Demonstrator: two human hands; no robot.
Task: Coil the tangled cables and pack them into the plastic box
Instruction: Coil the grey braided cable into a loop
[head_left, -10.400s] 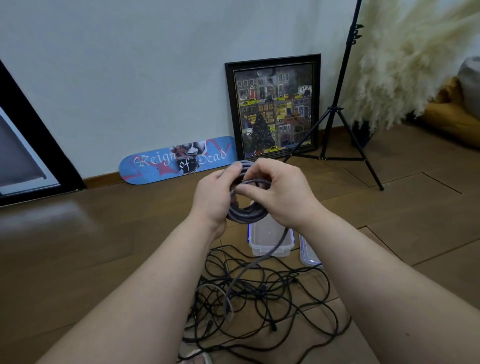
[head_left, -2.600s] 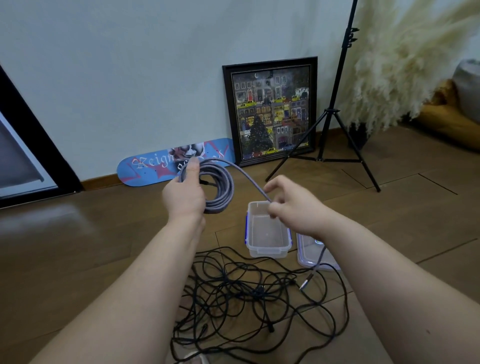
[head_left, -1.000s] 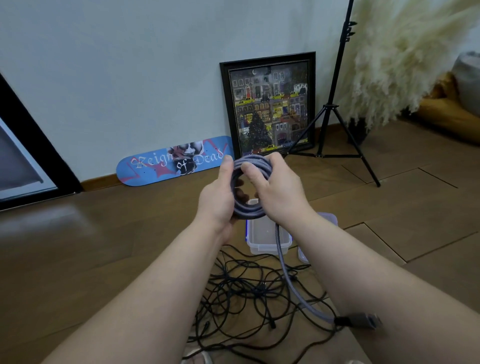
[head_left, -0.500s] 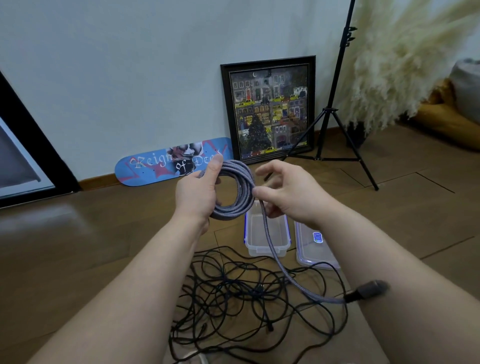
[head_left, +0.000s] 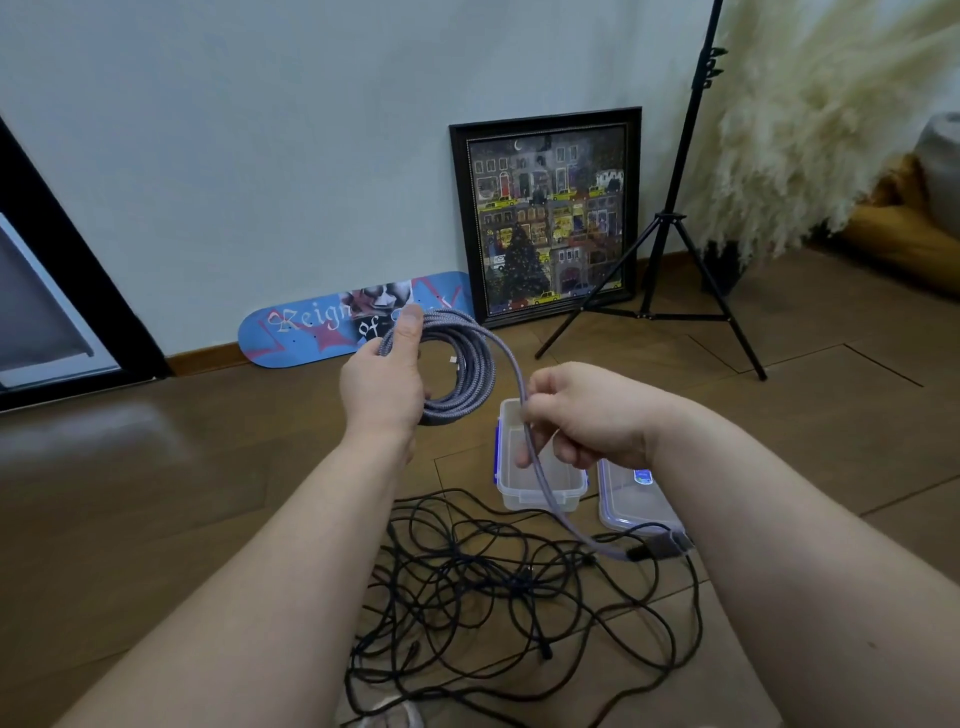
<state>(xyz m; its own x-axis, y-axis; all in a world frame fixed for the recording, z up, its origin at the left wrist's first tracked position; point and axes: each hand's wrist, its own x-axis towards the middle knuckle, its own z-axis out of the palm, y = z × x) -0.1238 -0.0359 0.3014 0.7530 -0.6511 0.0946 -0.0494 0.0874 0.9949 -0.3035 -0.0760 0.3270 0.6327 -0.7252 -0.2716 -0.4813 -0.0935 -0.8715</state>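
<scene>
Nearest to us, a tangle of thin black cables (head_left: 498, 587) sprawls loose over the wooden floor (head_left: 156, 493), its loops crossing one another between our two forearms. Just beyond the tangle, to the right, the dark plug (head_left: 657, 548) of the grey braided cable (head_left: 470, 364) hangs low by our right forearm, over the near edge of the box lid (head_left: 631, 499), which lies flat on the floor.

Touching the lid's left side stands the clear plastic box (head_left: 540, 480), open-topped, with blue clips on its left wall. We see nothing inside it; the braided cable only passes in front of it.

Above the box, our right hand (head_left: 587, 415) pinches the free run of the braided cable, fingers curled round it, and the cable drops from that grip down to the plug. From the same grip it arches up and leftward to the coil. Our left hand (head_left: 384, 384) holds that coil upright in the air, several turns gathered, thumb pressed over the top of the loops and fingers curled through them.

Farther off, against the pale wall, a blue skateboard deck (head_left: 311, 332) lies on its edge. Right of it leans a framed picture (head_left: 545, 218) of a night street with a tree. A black tripod stand (head_left: 670, 228) spreads its legs beside the frame, and cream pampas plumes (head_left: 810, 114) fill the far right corner.
</scene>
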